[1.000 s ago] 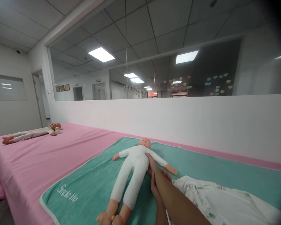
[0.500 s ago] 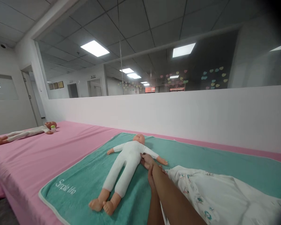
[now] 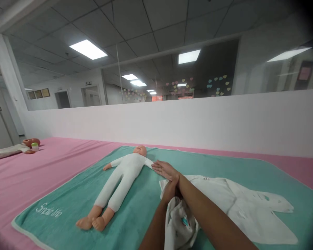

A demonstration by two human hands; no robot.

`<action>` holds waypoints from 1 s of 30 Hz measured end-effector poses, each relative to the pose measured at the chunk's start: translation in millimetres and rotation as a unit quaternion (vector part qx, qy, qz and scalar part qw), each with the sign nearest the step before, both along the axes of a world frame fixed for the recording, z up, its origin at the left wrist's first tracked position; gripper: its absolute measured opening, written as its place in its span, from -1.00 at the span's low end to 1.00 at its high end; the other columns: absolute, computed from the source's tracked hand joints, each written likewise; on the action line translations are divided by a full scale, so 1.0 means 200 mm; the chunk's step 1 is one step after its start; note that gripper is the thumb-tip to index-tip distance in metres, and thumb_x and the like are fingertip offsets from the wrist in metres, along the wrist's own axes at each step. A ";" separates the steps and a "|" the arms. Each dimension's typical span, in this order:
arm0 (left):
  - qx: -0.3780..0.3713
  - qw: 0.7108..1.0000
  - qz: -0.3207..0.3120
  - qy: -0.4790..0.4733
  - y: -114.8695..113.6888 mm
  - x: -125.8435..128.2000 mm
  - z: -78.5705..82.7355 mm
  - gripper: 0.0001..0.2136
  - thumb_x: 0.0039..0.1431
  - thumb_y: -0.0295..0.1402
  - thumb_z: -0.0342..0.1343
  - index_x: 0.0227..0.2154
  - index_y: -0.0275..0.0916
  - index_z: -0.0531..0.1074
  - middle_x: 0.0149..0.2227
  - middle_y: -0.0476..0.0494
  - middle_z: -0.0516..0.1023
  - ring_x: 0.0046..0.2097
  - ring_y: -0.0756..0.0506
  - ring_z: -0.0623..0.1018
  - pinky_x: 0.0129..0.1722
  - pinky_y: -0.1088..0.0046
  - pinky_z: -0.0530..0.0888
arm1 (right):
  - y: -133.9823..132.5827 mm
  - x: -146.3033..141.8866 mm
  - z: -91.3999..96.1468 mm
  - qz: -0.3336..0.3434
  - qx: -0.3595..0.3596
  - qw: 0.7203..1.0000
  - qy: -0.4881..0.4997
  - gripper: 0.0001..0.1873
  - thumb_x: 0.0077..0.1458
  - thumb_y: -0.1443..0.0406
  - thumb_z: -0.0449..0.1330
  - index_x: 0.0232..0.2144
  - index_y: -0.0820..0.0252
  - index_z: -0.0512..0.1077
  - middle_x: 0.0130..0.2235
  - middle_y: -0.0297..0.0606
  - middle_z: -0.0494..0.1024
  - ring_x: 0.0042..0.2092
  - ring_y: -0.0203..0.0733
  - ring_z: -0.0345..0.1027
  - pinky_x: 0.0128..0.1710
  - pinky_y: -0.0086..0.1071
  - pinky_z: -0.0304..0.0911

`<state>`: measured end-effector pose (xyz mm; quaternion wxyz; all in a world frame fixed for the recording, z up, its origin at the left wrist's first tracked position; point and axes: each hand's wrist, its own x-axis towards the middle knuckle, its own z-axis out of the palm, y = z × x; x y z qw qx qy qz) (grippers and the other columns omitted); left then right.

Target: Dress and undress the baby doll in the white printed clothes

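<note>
A baby doll (image 3: 126, 166) in a white bodysuit lies on its back on a green towel (image 3: 78, 194), its feet towards me. My right hand (image 3: 165, 169) is at the end of the doll's outstretched arm, fingers closed over the doll's hand, which they hide. Against my right wrist, my left hand (image 3: 172, 189) is closed at the gathered cloth of a white printed baby shirt (image 3: 216, 189); its fingertips are hidden behind my right forearm. Part of the shirt hangs bunched between my forearms. The rest spreads flat to the right, one sleeve stretched out.
Pink cloth (image 3: 75, 149) covers the table under the towel. At the far left lies a second doll (image 3: 11, 151), beside a small jar with a green lid (image 3: 34, 146). A low white wall (image 3: 156, 125) topped by a large window runs along the back.
My view has turned right. My right hand has moved from beside the doll's torso to its hand. The shirt is now bunched up between my forearms.
</note>
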<state>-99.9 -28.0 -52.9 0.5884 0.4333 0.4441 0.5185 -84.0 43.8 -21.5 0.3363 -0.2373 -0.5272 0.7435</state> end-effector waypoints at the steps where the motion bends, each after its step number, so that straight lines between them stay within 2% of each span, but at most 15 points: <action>1: -0.004 0.999 -0.038 -0.022 -0.03 0.02 -0.01 -0.55 0.06 -0.05 0.04 -0.18 -0.36 0.42 -0.27 -0.34 0.53 -0.30 -0.17 0.55 -0.37 0.38 0.46 | -0.01 0.08 0.01 -0.013 0.011 1.000 0.018 -0.59 0.00 0.06 0.17 -0.19 0.22 0.34 -0.01 -0.11 0.39 0.04 -0.21 0.26 0.12 -0.28 0.06; 3: 0.000 0.998 -0.063 -0.015 -0.08 0.03 -0.02 -0.55 0.00 -0.13 0.12 -0.10 -0.32 0.36 -0.28 -0.27 0.54 -0.40 -0.09 0.55 -0.44 0.44 0.45 | -0.02 0.32 0.00 -0.027 0.025 0.999 0.036 -0.61 -0.04 0.13 0.22 -0.19 0.24 0.36 -0.01 -0.08 0.40 0.07 -0.16 0.23 0.11 -0.25 0.08; 6: 0.011 0.998 -0.060 0.004 -0.10 0.05 0.00 -0.46 -0.02 -0.23 0.14 0.03 -0.27 0.22 -0.24 -0.23 0.53 -0.44 -0.03 0.53 -0.47 0.50 0.43 | -0.05 0.80 -0.04 -0.049 0.026 0.997 0.046 -0.57 -0.05 0.13 0.20 -0.14 0.24 0.38 0.03 -0.04 0.37 0.08 -0.08 0.22 0.08 -0.19 0.11; 9: 0.042 0.994 -0.023 0.096 -0.11 0.05 0.03 -0.51 0.06 -0.19 0.03 0.04 -0.30 0.21 -0.21 -0.28 0.52 -0.38 -0.08 0.54 -0.44 0.43 0.44 | -0.06 1.27 -0.08 -0.178 0.043 0.978 0.100 -0.60 -0.01 0.13 0.12 -0.11 0.15 0.39 0.10 -0.05 0.29 0.11 -0.07 0.19 0.05 -0.18 0.16; 11: 0.085 0.967 0.056 0.234 -0.11 0.04 0.03 -0.60 0.13 -0.18 -0.09 -0.01 -0.27 0.26 -0.15 -0.28 0.50 -0.24 -0.14 0.53 -0.33 0.38 0.45 | -0.07 1.49 -0.10 -0.249 0.057 0.957 0.136 -0.63 -0.01 0.15 0.12 -0.13 0.11 0.40 0.13 -0.08 0.26 0.11 -0.08 0.19 0.04 -0.18 0.17; 13: 0.122 0.913 0.137 0.365 -0.10 0.01 0.03 -0.66 0.13 -0.23 -0.09 -0.07 -0.25 0.31 -0.04 -0.28 0.43 -0.03 -0.20 0.43 -0.13 0.32 0.38 | -0.09 1.64 -0.12 -0.285 0.069 0.947 0.131 -0.64 -0.02 0.16 0.12 -0.15 0.13 0.41 0.10 -0.07 0.30 0.08 -0.06 0.24 0.03 -0.17 0.20; 14: 0.126 0.894 0.154 0.402 -0.10 -0.01 0.02 -0.66 0.10 -0.26 -0.05 -0.07 -0.26 0.31 0.03 -0.29 0.36 0.07 -0.23 0.33 -0.03 0.29 0.30 | -0.10 1.69 -0.13 -0.302 0.079 0.944 0.104 -0.64 -0.02 0.15 0.12 -0.16 0.16 0.41 0.06 -0.04 0.34 0.05 -0.05 0.27 0.01 -0.16 0.22; 16: 0.109 0.839 0.172 0.505 -0.09 -0.04 0.01 -0.61 0.05 -0.26 0.01 -0.05 -0.27 0.29 0.06 -0.34 0.32 0.14 -0.30 0.22 0.03 0.18 0.20 | -0.13 1.75 -0.16 -0.361 0.123 0.924 -0.024 -0.65 -0.01 0.13 0.10 -0.20 0.20 0.40 -0.05 0.00 0.43 -0.03 -0.05 0.34 -0.06 -0.19 0.26; 18: 0.091 0.799 0.178 0.567 -0.08 -0.06 -0.01 -0.59 0.02 -0.21 0.03 -0.07 -0.32 0.30 0.04 -0.41 0.31 0.15 -0.36 0.17 0.04 0.10 0.15 | -0.16 1.80 -0.18 -0.421 0.173 0.872 -0.181 -0.66 -0.01 0.13 0.07 -0.24 0.21 0.40 -0.14 -0.03 0.48 -0.12 -0.07 0.38 -0.12 -0.22 0.26; 19: 0.087 0.791 0.178 0.579 -0.08 -0.06 -0.02 -0.60 0.01 -0.20 0.04 -0.11 -0.34 0.32 0.03 -0.44 0.31 0.15 -0.38 0.15 0.04 0.09 0.14 | -0.18 1.82 -0.18 -0.439 0.192 0.843 -0.243 -0.68 -0.03 0.13 0.08 -0.27 0.20 0.40 -0.18 -0.06 0.49 -0.14 -0.08 0.37 -0.13 -0.23 0.24; 21: 0.093 0.795 0.172 0.574 -0.08 -0.07 -0.03 -0.66 -0.01 -0.22 0.07 -0.22 -0.34 0.35 0.01 -0.45 0.31 0.15 -0.38 0.15 0.05 0.12 0.11 | -0.21 1.87 -0.19 -0.454 0.212 0.806 -0.315 -0.75 -0.10 0.16 0.14 -0.38 0.20 0.42 -0.25 -0.11 0.48 -0.16 -0.07 0.33 -0.11 -0.22 0.16; 24: 0.103 0.811 0.159 0.554 -0.10 -0.06 0.00 -0.85 -0.03 -0.32 0.07 -0.39 -0.27 0.36 -0.13 -0.34 0.41 0.06 -0.33 0.28 -0.01 0.22 0.19 | -0.25 1.90 -0.17 -0.453 0.225 0.780 -0.369 -0.80 -0.21 0.19 0.23 -0.62 0.20 0.35 -0.42 -0.16 0.43 -0.22 -0.05 0.26 -0.15 -0.23 0.08; 27: 0.115 0.835 0.161 0.513 -0.13 -0.02 0.08 -0.87 0.09 -0.26 -0.05 -0.43 -0.19 0.31 -0.23 -0.20 0.45 -0.09 -0.22 0.41 -0.16 0.35 0.30 | -0.29 1.82 -0.13 -0.429 0.233 0.780 -0.393 -0.68 -0.19 0.16 0.23 -0.73 0.19 0.24 -0.57 -0.25 0.33 -0.34 -0.11 0.22 -0.27 -0.29 0.07; 28: 0.124 0.851 0.170 0.481 -0.14 0.00 0.11 -0.83 0.12 -0.21 -0.09 -0.44 -0.17 0.29 -0.24 -0.16 0.46 -0.13 -0.19 0.43 -0.21 0.39 0.32 | -0.30 1.77 -0.10 -0.418 0.238 0.785 -0.391 -0.66 -0.16 0.13 0.21 -0.73 0.20 0.23 -0.58 -0.27 0.32 -0.36 -0.14 0.21 -0.30 -0.32 0.07; 30: 0.148 0.901 0.182 0.365 -0.18 0.04 0.16 -0.76 0.11 -0.11 -0.07 -0.47 -0.17 0.27 -0.31 -0.09 0.46 -0.19 -0.15 0.44 -0.27 0.45 0.33 | -0.35 1.62 -0.02 -0.393 0.249 0.805 -0.368 -0.63 -0.05 0.05 0.12 -0.66 0.21 0.26 -0.54 -0.28 0.35 -0.38 -0.19 0.22 -0.35 -0.36 0.08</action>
